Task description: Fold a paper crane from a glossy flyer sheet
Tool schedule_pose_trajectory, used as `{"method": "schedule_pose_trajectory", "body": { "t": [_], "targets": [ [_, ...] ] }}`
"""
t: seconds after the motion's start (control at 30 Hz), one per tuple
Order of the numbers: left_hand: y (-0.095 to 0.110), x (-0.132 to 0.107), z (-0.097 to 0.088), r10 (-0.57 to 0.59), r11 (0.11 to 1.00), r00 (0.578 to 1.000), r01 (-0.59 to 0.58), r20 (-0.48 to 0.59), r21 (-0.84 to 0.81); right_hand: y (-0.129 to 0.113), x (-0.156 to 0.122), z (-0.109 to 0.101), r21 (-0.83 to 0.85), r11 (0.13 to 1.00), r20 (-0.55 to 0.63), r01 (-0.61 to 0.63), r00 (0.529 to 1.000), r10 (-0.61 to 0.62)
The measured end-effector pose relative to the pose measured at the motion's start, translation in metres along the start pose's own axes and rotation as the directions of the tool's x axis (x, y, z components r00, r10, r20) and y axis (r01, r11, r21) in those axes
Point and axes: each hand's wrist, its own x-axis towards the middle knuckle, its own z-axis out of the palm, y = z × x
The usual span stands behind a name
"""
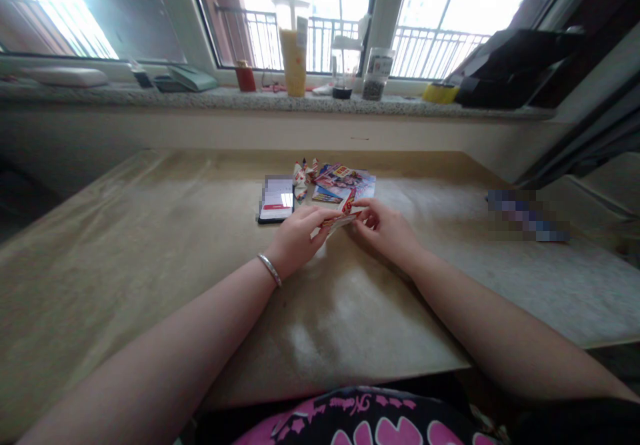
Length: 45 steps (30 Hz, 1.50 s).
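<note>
Taking the phone [279,198] as my landmark on the covered table [150,251]: I find both bare hands to its right and on its near side, working at one piece of folded paper [340,221], white with red print. The paper sits between the two hands, right of the phone and a little nearer the wearer. Left hand [299,233], silver bracelet [270,269] at the wrist, has its fingers laid along the paper's upper side and the thumb below, a narrow grip; I place it just beside the phone's near right corner, contact with the phone unclear to me. Right hand [387,230], farther right of the phone, is curled, thumb and fingertips closed narrowly at the paper's right end. Just off the phone's far right side I note crumpled-looking paper pieces [301,181], white with colored marks; right of those, a loose pile of printed sheets [350,179], overlapping. Well to the right of the phone lies a flat object [527,217], too blurred for me to name. Beyond the phone, on the windowsill [200,99], stands a tall yellow cup [294,61].
</note>
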Motion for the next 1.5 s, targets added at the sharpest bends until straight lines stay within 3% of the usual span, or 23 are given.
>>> {"method": "schedule_pose_trajectory", "body": {
  "t": [0.27, 0.37, 0.5, 0.7, 0.97, 1.17, 1.33, 1.5],
  "targets": [
    [0.002, 0.001, -0.01, -0.028, 0.999, 0.989, 0.025, 0.147, 0.022, 0.002, 0.003, -0.01, -0.194, 0.96, 0.076, 0.202, 0.979, -0.19],
    [-0.001, 0.001, -0.01, -0.091, 0.991, 0.989, 0.079, 0.112, 0.107, 0.002, 0.002, -0.014, -0.229, 0.943, 0.105, 0.241, 0.969, -0.222],
    [-0.004, 0.0, -0.006, -0.16, 0.958, 0.986, 0.144, 0.045, 0.248, 0.001, 0.002, -0.019, -0.267, 0.899, 0.243, 0.348, 0.927, -0.287],
    [-0.004, -0.002, -0.004, -0.121, 0.951, 0.987, 0.084, 0.109, 0.297, -0.001, 0.003, -0.02, -0.27, 0.835, 0.338, 0.479, 0.859, -0.383],
    [0.003, -0.003, -0.005, -0.033, 0.957, 0.985, -0.017, 0.168, 0.29, 0.002, 0.002, -0.013, -0.296, 0.857, 0.356, 0.421, 0.882, -0.31],
    [0.012, -0.003, -0.009, 0.062, 0.948, 0.978, -0.121, 0.201, 0.295, 0.002, 0.004, -0.013, -0.311, 0.843, 0.332, 0.438, 0.882, -0.336],
    [0.021, -0.003, -0.009, 0.127, 0.925, 0.956, -0.21, 0.266, 0.316, 0.007, 0.004, -0.007, -0.333, 0.873, 0.202, 0.355, 0.932, -0.302],
    [0.017, -0.003, -0.008, 0.142, 0.932, 0.929, -0.242, 0.343, 0.27, 0.016, 0.004, 0.007, -0.215, 0.951, 0.082, 0.221, 0.975, -0.208]
  ]
}}
